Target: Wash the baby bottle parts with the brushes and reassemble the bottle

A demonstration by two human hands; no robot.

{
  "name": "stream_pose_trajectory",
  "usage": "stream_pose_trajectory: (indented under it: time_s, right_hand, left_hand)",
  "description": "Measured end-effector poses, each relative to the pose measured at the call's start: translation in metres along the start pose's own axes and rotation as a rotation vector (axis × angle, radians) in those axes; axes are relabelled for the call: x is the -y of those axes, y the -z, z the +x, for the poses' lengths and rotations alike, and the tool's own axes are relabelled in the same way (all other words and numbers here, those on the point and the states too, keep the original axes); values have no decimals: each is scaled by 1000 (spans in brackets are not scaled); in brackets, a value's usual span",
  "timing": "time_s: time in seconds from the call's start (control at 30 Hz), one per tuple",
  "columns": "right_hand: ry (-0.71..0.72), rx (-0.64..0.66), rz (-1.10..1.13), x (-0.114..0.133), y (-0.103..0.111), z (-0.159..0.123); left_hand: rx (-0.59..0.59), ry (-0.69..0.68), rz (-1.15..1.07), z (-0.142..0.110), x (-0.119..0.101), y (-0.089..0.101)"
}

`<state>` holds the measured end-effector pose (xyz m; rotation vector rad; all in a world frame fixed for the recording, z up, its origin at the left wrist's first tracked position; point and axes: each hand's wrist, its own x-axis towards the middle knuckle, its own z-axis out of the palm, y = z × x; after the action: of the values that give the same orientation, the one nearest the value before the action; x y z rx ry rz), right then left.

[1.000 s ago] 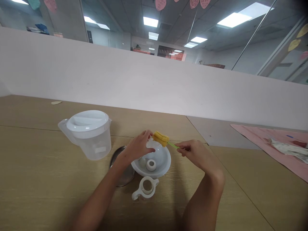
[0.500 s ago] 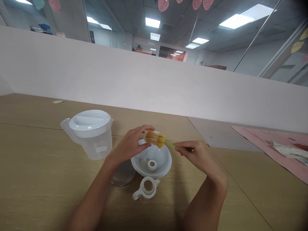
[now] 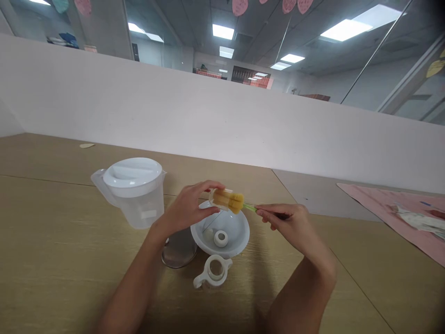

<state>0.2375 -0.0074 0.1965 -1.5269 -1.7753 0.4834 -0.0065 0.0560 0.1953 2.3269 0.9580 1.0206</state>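
My left hand (image 3: 189, 204) grips a small clear bottle (image 3: 219, 198), tipped on its side with its mouth to the right. In my right hand (image 3: 288, 220) is the thin green handle of a bottle brush (image 3: 236, 203). The brush's yellow sponge head lies partly inside the bottle and partly out of its mouth. Both are above a white bowl (image 3: 243, 234). A white ring-shaped cap (image 3: 221, 238) lies in the bowl, with a pale round piece beside it. Just in front of the bowl sits a white ring with two handles (image 3: 208, 277).
Left of the bowl stands a clear lidded pitcher (image 3: 139, 199). A round metallic disc (image 3: 179, 253) lies beside the bowl, partly behind my left forearm. A pink cloth (image 3: 368, 199) with items on it is at the right. A white wall (image 3: 174, 111) runs behind the table.
My right hand has shifted slightly right, drawing the brush a little farther out of the bottle, so more yellow sponge shows. My left hand stays around the bottle.
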Motion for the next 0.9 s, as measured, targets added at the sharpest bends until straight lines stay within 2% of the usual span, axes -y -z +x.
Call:
stream_pose_trajectory:
  time_s: [0.17,0.3,0.4,0.57,0.7,0.9]
  right_hand:
    - [24,62,-9,10,-3,1]
    - [23,9,-32,13,-6,1]
    - [30,55,-40,13,-6,1]
    - [10,29,-33,11,-5,1]
    - [15,52,-20,12,-4,1]
    - [10,82,-25,8,-3,0]
  left_hand:
    - [6,11,-19,0,-1,2]
    - [-3,30,-22,-1,-1,5]
    - [16,41,-18,-2,-1,6]
    - [-2,38,-33,-3,2,7]
    - [36,33,-63,-3,1,7]
    - [71,93,-23,-5,1,11]
